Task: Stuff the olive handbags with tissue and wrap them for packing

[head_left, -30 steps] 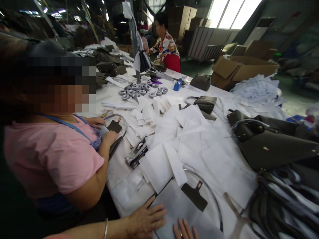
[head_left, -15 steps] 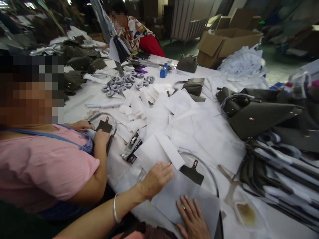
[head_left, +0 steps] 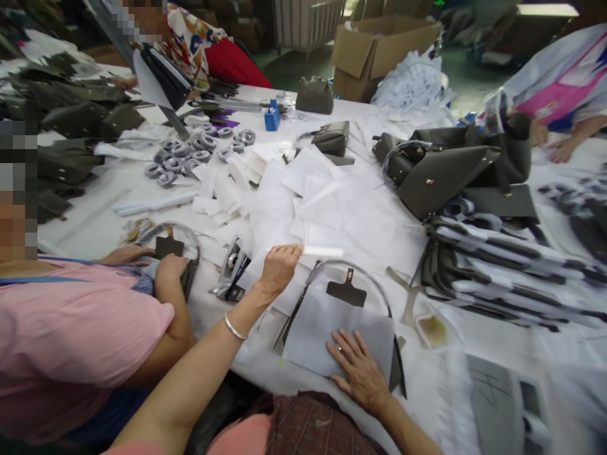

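Observation:
My left hand is raised over the table and pinches a narrow white paper strip by its end. My right hand lies flat, fingers spread, on a white sheet that covers a dark bag piece. That piece's dark tab and curved wire handle stick out above the sheet. A heap of white paper sheets spreads just beyond both hands.
A person in a pink shirt sits close on my left, hands on another bag handle. Dark handbags pile at the right, grey tape rolls and a blue box farther back. Cardboard boxes stand behind the table.
My view has tilted down and right. My left hand left the sheet, moved up to the paper heap and took a white strip. My right hand stayed flat on the sheet.

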A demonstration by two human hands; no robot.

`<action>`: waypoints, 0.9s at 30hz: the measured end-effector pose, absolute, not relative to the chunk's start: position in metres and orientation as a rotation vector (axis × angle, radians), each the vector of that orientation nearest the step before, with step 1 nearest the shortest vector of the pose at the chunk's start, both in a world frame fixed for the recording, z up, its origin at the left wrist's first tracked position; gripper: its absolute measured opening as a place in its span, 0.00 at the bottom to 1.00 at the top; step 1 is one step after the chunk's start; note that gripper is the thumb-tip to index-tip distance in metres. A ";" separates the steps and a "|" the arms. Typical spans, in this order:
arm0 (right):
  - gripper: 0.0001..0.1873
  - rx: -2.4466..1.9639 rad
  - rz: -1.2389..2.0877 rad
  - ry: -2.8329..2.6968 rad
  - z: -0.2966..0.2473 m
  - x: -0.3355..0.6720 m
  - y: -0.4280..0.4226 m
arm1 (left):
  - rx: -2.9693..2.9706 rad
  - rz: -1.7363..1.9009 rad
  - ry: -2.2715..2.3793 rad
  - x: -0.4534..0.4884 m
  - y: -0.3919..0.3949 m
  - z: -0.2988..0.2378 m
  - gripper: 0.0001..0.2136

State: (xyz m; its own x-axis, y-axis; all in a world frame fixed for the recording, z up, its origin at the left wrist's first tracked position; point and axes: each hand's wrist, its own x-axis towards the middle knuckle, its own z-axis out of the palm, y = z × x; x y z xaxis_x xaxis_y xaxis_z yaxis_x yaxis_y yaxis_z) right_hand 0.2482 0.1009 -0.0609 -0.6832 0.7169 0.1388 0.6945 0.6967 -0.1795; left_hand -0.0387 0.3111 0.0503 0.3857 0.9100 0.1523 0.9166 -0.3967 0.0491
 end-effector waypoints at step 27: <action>0.16 -1.801 0.715 -1.669 -0.012 0.265 0.223 | -3.529 -0.342 -0.867 0.043 0.137 -0.057 0.11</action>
